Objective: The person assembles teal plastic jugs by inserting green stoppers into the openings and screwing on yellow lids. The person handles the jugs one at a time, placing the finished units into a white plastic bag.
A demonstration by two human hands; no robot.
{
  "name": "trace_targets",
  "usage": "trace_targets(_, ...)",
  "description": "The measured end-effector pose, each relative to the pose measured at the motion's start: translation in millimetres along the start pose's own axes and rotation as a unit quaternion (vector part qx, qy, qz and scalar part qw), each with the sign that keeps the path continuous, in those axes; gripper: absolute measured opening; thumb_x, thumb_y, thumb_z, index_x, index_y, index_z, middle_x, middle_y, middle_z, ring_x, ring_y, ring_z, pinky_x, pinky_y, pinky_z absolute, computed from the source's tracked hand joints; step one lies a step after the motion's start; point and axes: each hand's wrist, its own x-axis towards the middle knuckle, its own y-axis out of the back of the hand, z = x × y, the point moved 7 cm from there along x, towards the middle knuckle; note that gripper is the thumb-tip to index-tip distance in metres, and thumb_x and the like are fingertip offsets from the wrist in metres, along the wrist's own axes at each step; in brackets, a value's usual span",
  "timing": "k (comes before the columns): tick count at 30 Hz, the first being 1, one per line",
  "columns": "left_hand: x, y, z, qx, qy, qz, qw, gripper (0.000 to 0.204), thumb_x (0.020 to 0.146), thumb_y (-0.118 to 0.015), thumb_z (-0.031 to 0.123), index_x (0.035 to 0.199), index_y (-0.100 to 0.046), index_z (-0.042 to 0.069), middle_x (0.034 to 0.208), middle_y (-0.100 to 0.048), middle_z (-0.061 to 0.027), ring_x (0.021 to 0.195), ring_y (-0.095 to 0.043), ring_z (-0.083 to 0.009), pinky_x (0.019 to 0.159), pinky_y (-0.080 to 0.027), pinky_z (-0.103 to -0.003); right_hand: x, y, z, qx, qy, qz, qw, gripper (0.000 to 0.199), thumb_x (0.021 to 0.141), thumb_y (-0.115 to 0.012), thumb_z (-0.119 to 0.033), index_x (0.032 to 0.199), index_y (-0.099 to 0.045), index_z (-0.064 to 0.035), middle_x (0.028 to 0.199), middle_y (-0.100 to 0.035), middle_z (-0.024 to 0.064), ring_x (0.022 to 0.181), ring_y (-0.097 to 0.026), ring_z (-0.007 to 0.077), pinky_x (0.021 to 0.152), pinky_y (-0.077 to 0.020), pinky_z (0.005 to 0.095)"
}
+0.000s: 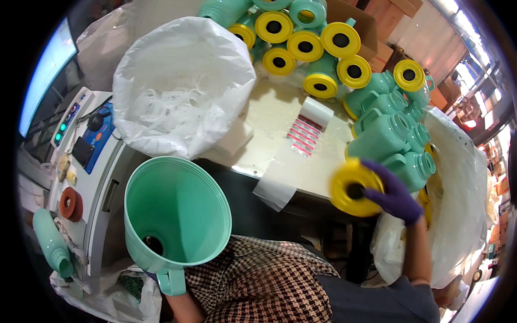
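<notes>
A large mint-green plastic jug shell [177, 215] with a handle hangs over my lap at the left. Its wide open end faces up, and a dark hole shows at its bottom. My left hand [152, 276] supports it from below; the jug hides nearly all of this hand, with only a sliver of purple glove showing. On the right, my purple-gloved right hand [392, 192] grips a round yellow base cap [350, 188] with a black centre, held by its right side. Motion blurs the cap. It is over the table's front edge, apart from the jug.
A white-lined bin [183, 91] holds clear plastic rings. Green jugs with yellow bases [340, 41] are stacked at the back; more green jugs [379, 137] lie at the right. A label roll [315, 113] sits on the table [258, 134]. Brown tape [71, 204] is at left.
</notes>
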Motion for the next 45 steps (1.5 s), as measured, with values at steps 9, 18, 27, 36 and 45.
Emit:
trace_targets(9,-49.7,66.3,41.1,0.075,-0.003,0.081,0.994,0.059,0.101,-0.057,0.031,0.149,-0.039,0.003,0.148,-0.049,-0.0145,0.131,-0.052,-0.0258,0.108,-0.044,-0.041,176.3,-154.7,53.2,-0.321,0.047,0.190,0.927,0.067,0.091,-0.070,-0.036,0.149,-0.048,-0.0109,0.130,-0.053,0.0247,0.119,-0.053,0.0449,0.102,-0.0435,0.0520)
trace_targets(18,-86.6,82.3,41.2,0.031,-0.029,0.185,0.982,0.045,0.102,-0.052,0.031,0.139,-0.051,0.006,0.137,-0.058,-0.0137,0.124,-0.057,-0.0275,0.105,-0.047,-0.043,152.4,-175.5,13.2,-0.244,0.341,0.155,0.894,0.063,0.088,-0.070,-0.040,0.140,-0.056,-0.0060,0.096,-0.058,0.0127,0.091,-0.057,0.0318,0.089,-0.0472,0.0463)
trace_targets(27,-47.4,-34.5,30.3,-0.103,0.125,0.111,0.980,0.040,0.108,-0.039,0.037,0.129,-0.053,0.006,0.118,-0.065,-0.0099,0.105,-0.065,-0.0215,0.089,-0.055,-0.037,114.3,-169.5,-96.4,0.208,0.317,0.096,0.920,0.084,0.101,-0.042,-0.060,0.148,-0.040,0.0100,0.117,-0.060,0.0195,0.101,-0.058,0.0287,0.093,-0.0461,0.0388)
trace_targets(36,-51.0,-24.6,59.4,0.034,-0.018,0.125,0.991,0.044,0.110,-0.034,0.042,0.127,-0.051,0.005,0.119,-0.059,-0.0097,0.110,-0.059,-0.0209,0.096,-0.049,-0.037,100.4,-206.4,-91.2,0.369,0.300,0.033,0.879,0.065,0.107,-0.038,-0.042,0.147,-0.041,0.0091,0.135,-0.057,0.0235,0.110,-0.059,0.0348,0.100,-0.0451,0.0445)
trace_targets(45,-49.0,-9.8,90.8,0.108,-0.047,0.045,0.992,0.047,0.109,-0.032,0.043,0.134,-0.047,0.005,0.118,-0.058,-0.0103,0.109,-0.058,-0.0219,0.097,-0.047,-0.037,103.8,-224.3,-53.4,0.439,0.132,-0.179,0.871,0.063,0.112,-0.028,-0.040,0.159,-0.020,0.0027,0.132,-0.049,0.0120,0.122,-0.049,0.0204,0.113,-0.0342,0.0341)
